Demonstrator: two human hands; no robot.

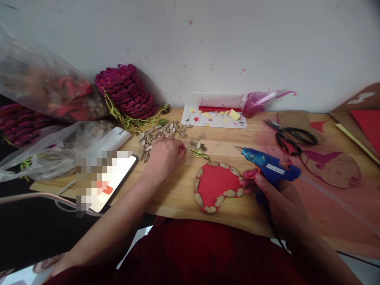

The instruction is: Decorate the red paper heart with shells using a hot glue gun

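Note:
My right hand [274,194] grips a blue glue gun [268,164], its nozzle pointing left above the table. Just left of it lies a red paper disc [215,184] ringed with pale shell pieces. My left hand [164,156] rests knuckles-up on the wooden table [178,190], fingers curled at the edge of a heap of shell pieces [157,136]. Whether those fingers pinch a shell is hidden.
A phone [111,180] lies to the left, with plastic bags [44,150] beyond it. A magenta woven craft [126,93] stands at the back. Black scissors [292,138], a pink cup [255,103], a star sticker sheet [212,116] and cardboard circles [332,166] lie at right.

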